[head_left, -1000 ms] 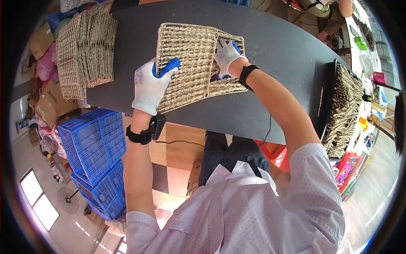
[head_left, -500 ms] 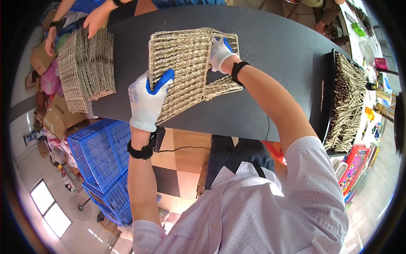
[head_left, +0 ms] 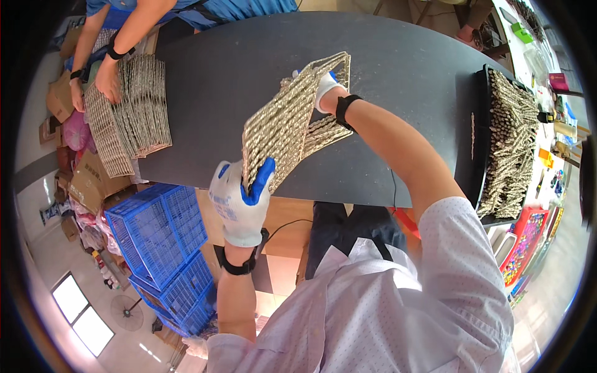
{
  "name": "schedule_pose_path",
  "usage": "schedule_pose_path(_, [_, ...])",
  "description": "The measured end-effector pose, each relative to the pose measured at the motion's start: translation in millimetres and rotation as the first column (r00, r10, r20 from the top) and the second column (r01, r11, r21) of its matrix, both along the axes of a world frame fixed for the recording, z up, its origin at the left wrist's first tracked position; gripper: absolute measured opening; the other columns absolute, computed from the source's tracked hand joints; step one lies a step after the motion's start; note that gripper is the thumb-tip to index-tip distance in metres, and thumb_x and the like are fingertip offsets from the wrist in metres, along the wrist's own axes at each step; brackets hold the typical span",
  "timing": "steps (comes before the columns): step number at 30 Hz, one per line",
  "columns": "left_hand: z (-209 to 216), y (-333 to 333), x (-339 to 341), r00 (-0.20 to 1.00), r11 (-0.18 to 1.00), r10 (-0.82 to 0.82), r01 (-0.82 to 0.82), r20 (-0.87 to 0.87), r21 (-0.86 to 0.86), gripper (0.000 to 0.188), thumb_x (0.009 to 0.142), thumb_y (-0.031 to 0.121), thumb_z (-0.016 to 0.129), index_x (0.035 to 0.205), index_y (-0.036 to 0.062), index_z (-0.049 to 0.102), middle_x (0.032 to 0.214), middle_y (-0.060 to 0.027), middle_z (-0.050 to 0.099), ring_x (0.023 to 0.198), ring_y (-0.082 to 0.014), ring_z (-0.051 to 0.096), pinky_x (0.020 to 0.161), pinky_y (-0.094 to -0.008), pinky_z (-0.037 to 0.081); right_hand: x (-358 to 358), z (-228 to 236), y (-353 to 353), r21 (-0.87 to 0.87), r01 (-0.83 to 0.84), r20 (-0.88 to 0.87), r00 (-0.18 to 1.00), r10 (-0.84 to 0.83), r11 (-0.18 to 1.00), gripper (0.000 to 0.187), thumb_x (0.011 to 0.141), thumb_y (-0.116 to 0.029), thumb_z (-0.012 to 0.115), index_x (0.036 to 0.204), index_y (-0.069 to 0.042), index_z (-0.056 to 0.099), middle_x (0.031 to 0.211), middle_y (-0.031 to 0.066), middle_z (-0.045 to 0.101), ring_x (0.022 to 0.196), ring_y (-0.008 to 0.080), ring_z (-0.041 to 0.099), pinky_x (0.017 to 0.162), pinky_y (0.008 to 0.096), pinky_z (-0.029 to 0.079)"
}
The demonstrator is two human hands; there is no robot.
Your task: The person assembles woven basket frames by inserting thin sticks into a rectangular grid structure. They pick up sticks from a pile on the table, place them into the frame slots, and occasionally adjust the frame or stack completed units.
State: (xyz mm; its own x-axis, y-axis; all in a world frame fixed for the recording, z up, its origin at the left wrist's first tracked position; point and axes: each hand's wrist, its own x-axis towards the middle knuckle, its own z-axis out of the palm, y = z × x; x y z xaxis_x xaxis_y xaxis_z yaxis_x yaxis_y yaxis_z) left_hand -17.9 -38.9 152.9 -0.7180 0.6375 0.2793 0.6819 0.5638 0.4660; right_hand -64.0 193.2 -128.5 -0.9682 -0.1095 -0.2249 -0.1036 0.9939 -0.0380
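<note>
A gold slatted panel (head_left: 280,118) of twisted rods, with a folded-looking lower flap, is tilted up above the dark table (head_left: 398,74). My left hand (head_left: 236,202), in a white glove with blue fingertips, grips its near lower corner, thumb on the front face. At its far right end is my right hand (head_left: 327,90), also gloved, tucked between the panel and its frame. Most of the right fingers are hidden behind the rods, though the hand appears closed on the panel.
A co-worker's hand (head_left: 108,82) rests on a stack of similar panels (head_left: 146,105) at the left. On the right stands a black tray (head_left: 482,133) of loose twisted rods; one single rod (head_left: 472,133) lies beside it. Blue crates (head_left: 149,230) stand below left.
My left hand has moved right and nearer to me, swinging the panel from nearly flat to steeply tilted. The co-worker has leaned in, hands now lower on the stack.
</note>
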Motion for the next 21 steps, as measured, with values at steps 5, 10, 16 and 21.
schedule_pose_path(5, [-7, -8, 6, 1.000, 0.999, 0.023, -0.024, 0.011, 0.038, 0.021, 0.072, 0.012, 0.077, 0.070, 0.0043, 0.058, 0.062, -0.0110, 0.053, 0.057, -0.0285, 0.048, 0.051, -0.0390, 0.036, -7, -4, 8, -0.077, 0.082, -0.007, 0.997, -0.083, 0.994, 0.026, 0.083, -0.014, 0.060, 0.106, -0.008, 0.070, 0.111, 0.0099, 0.067, 0.101, 0.0296, 0.064, 0.079, 0.0445, 0.048])
schedule_pose_path(10, [-16, -9, -2, 0.992, 0.996, 0.041, -0.049, 0.115, 0.075, 0.018, 0.072, 0.008, 0.077, 0.077, 0.0005, 0.062, 0.064, -0.0113, 0.055, 0.060, -0.0269, 0.051, 0.055, -0.0374, 0.040, -3, 7, 22, -0.234, 0.262, -0.135, 0.945, -0.298, 0.936, 0.029, 0.088, -0.009, 0.054, 0.115, -0.001, 0.063, 0.100, 0.0156, 0.069, 0.093, 0.0303, 0.067, 0.073, 0.0411, 0.053])
schedule_pose_path(16, [-46, -28, -46, 0.859, 0.934, 0.256, -0.337, 0.443, 0.114, 0.022, 0.080, 0.004, 0.069, 0.100, -0.0042, 0.064, 0.080, -0.0076, 0.068, 0.066, -0.0111, 0.058, 0.065, -0.0279, 0.048, 14, 94, 14, -0.052, -0.057, 0.082, 0.995, 0.062, 0.997, 0.064, 0.086, -0.012, 0.061, 0.141, 0.003, 0.031, 0.102, 0.0169, 0.066, 0.092, 0.0304, 0.066, 0.072, 0.0382, 0.053])
schedule_pose_path(21, [-49, -28, -39, 0.817, 0.929, 0.286, -0.364, 0.500, 0.064, 0.020, 0.082, 0.005, 0.069, 0.098, -0.0060, 0.064, 0.084, -0.0048, 0.067, 0.073, -0.0099, 0.055, 0.070, -0.0299, 0.048, 11, 92, 7, -0.041, 0.013, 0.164, 0.986, -0.006, 0.999, 0.071, 0.081, -0.010, 0.066, 0.142, 0.003, 0.031, 0.103, 0.0152, 0.066, 0.094, 0.0289, 0.066, 0.074, 0.0376, 0.054])
